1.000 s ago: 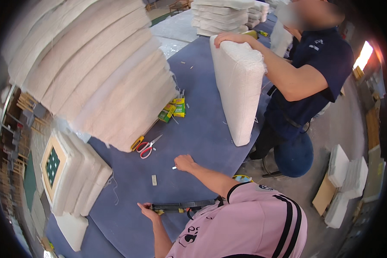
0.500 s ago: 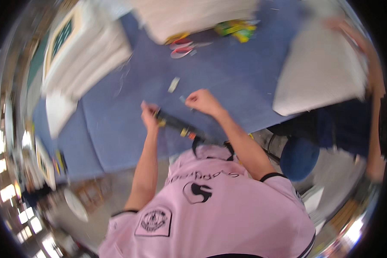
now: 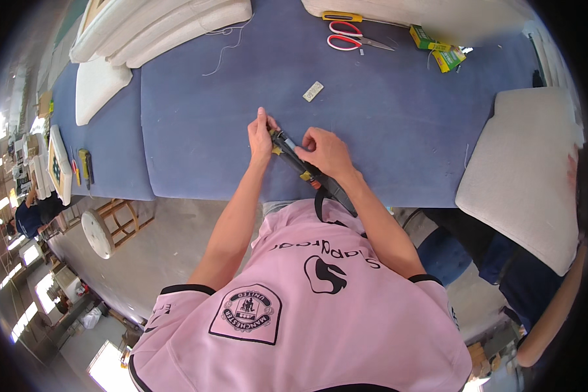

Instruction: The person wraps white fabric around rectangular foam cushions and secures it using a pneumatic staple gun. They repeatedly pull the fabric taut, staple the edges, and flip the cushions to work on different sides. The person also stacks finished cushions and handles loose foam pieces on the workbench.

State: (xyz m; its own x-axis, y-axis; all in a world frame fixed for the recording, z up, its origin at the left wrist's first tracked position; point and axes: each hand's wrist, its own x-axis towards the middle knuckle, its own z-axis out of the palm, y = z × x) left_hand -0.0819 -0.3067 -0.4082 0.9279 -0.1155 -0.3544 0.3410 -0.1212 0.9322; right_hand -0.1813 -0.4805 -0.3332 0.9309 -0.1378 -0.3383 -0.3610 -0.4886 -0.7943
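My left hand (image 3: pixel 261 136) is wrapped around the far end of a long black tool with yellow and orange parts, which looks like a staple gun (image 3: pixel 305 171). The tool slants down toward my waist, its near end close to my shirt. Along its upper part lies a small light-grey strip (image 3: pixel 289 144). My right hand (image 3: pixel 326 153) is closed over the tool, fingers curled, with thumb and fingertips pinched at the near end of that strip. What lies under the fingers is partly hidden.
Beyond my hands on the blue table (image 3: pixel 202 117) lie a small pale block (image 3: pixel 313 91), red-handled scissors (image 3: pixel 346 40), a yellow cutter (image 3: pixel 342 16) and green-yellow boxes (image 3: pixel 441 49). White cushions (image 3: pixel 170 29) are stacked far left. At right, another person stands by a pale padded panel (image 3: pixel 522 170).
My right hand, earlier apart from the tool with a small strip at its fingers, has come down onto the tool. The view has shifted, and the person at right has moved.
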